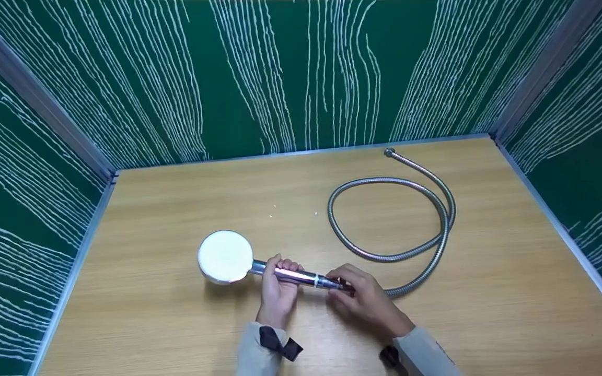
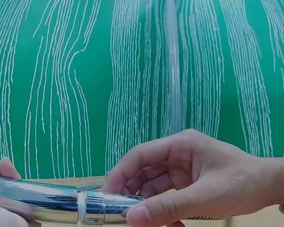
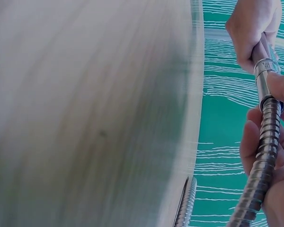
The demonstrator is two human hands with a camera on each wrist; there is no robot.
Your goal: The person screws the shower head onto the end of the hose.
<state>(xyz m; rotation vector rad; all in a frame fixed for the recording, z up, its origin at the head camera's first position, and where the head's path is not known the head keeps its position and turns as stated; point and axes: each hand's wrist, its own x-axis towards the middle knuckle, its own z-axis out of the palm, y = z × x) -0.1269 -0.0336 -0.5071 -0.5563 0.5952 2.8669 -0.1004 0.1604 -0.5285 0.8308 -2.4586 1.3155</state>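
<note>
A chrome hand shower (image 1: 225,257) with a round white face is held just above the table. My left hand (image 1: 278,296) grips its handle (image 1: 303,277), thumb lying over the top. At the handle's lower end sits a conical chrome connector (image 2: 113,203), against a white ring. My right hand (image 1: 365,297) pinches this connector between thumb and fingers. From the connector runs a ribbed metal shower hose (image 3: 265,161), passing through the right hand's fingers. The connector meets the handle in line; whether the thread is engaged is hidden.
The rest of the hose loops over the wooden table (image 1: 165,209) at the right, its free end nut (image 1: 389,152) near the back edge. Green panels (image 1: 301,78) with white streaks wall in the back and sides. A few tiny white specks lie mid-table.
</note>
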